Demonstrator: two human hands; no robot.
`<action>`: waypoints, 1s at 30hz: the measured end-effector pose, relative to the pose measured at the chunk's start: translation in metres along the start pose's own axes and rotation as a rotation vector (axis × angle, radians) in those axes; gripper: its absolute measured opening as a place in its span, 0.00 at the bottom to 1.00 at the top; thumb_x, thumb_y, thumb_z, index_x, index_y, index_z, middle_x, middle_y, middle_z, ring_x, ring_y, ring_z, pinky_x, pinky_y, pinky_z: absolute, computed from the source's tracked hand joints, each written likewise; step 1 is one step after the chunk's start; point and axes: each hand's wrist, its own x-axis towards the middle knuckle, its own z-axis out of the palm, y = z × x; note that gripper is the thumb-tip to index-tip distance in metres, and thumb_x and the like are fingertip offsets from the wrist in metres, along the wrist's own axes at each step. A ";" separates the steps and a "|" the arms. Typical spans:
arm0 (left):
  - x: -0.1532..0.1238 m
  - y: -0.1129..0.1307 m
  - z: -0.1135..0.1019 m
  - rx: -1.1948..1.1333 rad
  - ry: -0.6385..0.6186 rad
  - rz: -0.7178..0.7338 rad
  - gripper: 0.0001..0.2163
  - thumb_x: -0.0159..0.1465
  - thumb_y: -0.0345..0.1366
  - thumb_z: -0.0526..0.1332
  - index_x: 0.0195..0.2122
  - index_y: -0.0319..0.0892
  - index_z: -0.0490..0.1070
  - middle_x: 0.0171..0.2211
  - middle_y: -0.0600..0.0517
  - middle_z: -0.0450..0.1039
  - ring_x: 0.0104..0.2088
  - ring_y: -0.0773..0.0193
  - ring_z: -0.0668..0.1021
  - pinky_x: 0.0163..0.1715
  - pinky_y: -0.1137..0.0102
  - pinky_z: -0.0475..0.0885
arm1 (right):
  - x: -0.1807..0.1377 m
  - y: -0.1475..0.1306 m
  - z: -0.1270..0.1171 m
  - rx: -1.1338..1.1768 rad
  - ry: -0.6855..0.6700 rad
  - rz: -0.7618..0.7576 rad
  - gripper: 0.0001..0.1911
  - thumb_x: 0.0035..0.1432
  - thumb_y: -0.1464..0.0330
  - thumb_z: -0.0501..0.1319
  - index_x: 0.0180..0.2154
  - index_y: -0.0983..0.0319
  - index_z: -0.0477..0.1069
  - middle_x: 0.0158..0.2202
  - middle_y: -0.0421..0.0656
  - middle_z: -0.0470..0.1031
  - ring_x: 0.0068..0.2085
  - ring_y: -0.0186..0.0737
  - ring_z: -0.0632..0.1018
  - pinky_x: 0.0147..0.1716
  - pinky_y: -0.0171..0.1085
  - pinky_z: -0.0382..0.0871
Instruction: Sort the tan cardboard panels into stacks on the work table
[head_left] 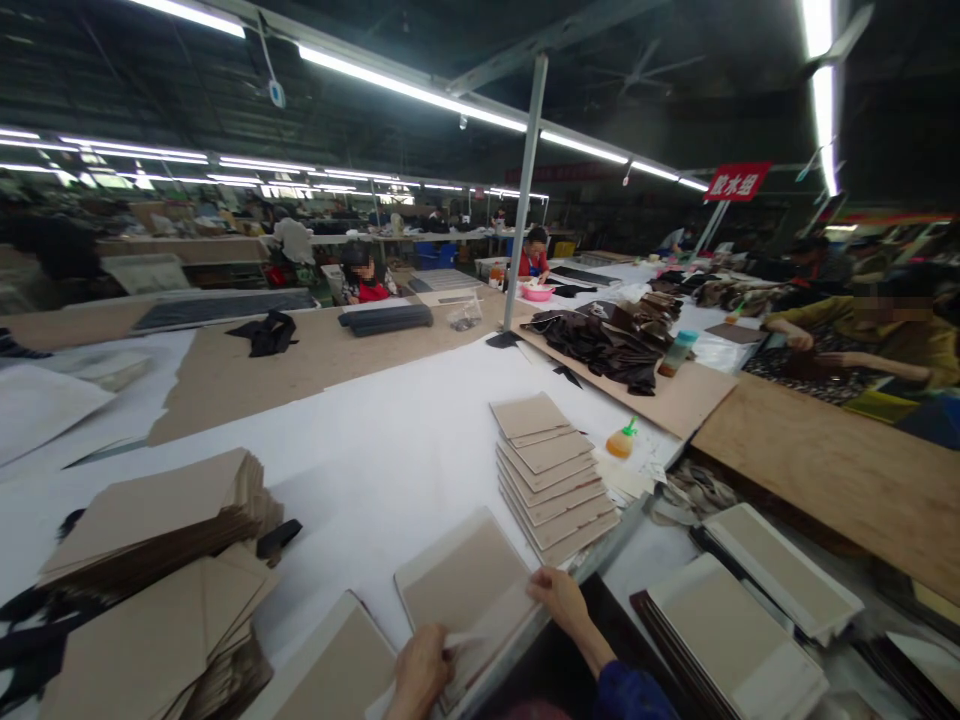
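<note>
A beige rectangular panel with a pale border (465, 565) lies on the white table top at its front edge. Across its near part runs a thin whitish strip (491, 635), partly see-through. My left hand (424, 668) pinches the strip's left end. At the panel's right edge, my right hand (564, 603) has its fingertips closed on the strip's other end. Just left of my left hand rests a second beige panel (334, 665). Beyond my right hand, several panels form a fanned, overlapping stack (551, 480).
Tall piles of beige sheets (150, 620) stand at the left. A bottle of orange liquid with a green nozzle (621, 440) is behind the fanned stack. More bordered panels (739, 630) lie at lower right. A metal post (527, 190) rises mid-table. A person in a yellow top (885, 335) works at right.
</note>
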 end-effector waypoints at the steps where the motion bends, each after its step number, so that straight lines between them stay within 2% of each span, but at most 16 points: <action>1: 0.000 0.000 0.000 0.000 0.001 0.002 0.14 0.56 0.29 0.53 0.43 0.42 0.70 0.45 0.47 0.74 0.48 0.58 0.73 0.44 0.69 0.64 | 0.000 -0.001 -0.001 -0.004 0.003 -0.001 0.05 0.46 0.68 0.60 0.26 0.61 0.74 0.24 0.38 0.76 0.29 0.36 0.75 0.29 0.31 0.61; 7: -0.004 0.002 -0.004 -0.004 0.002 -0.006 0.14 0.56 0.29 0.54 0.43 0.44 0.70 0.46 0.48 0.74 0.48 0.59 0.73 0.45 0.69 0.63 | -0.003 -0.008 -0.003 -0.040 0.022 0.022 0.05 0.46 0.69 0.60 0.26 0.60 0.74 0.25 0.39 0.77 0.29 0.36 0.75 0.29 0.31 0.60; 13: -0.006 0.004 -0.007 -0.010 0.001 -0.007 0.15 0.56 0.30 0.54 0.44 0.41 0.70 0.46 0.44 0.73 0.48 0.55 0.73 0.44 0.67 0.65 | -0.004 -0.012 -0.004 -0.080 0.027 0.037 0.04 0.46 0.69 0.60 0.26 0.60 0.74 0.26 0.39 0.77 0.31 0.36 0.76 0.30 0.31 0.59; 24: -0.008 0.006 -0.010 -0.012 -0.023 -0.012 0.15 0.55 0.30 0.55 0.44 0.42 0.70 0.48 0.46 0.72 0.50 0.57 0.72 0.45 0.69 0.64 | -0.006 -0.017 -0.006 -0.106 0.007 0.068 0.02 0.46 0.71 0.60 0.26 0.59 0.71 0.26 0.38 0.76 0.32 0.36 0.75 0.30 0.31 0.59; 27: -0.010 0.008 -0.011 -0.001 -0.033 -0.009 0.15 0.55 0.29 0.55 0.44 0.43 0.69 0.48 0.48 0.72 0.50 0.58 0.72 0.46 0.70 0.64 | -0.006 -0.018 -0.005 -0.122 0.018 0.077 0.08 0.45 0.73 0.59 0.32 0.58 0.69 0.27 0.37 0.74 0.32 0.36 0.74 0.30 0.31 0.59; 30: -0.012 0.010 -0.013 0.009 -0.039 0.004 0.16 0.56 0.27 0.54 0.45 0.43 0.68 0.48 0.47 0.72 0.51 0.59 0.71 0.48 0.70 0.63 | -0.004 -0.019 -0.005 -0.149 0.040 0.078 0.12 0.42 0.73 0.60 0.34 0.59 0.67 0.33 0.39 0.73 0.35 0.37 0.73 0.32 0.32 0.59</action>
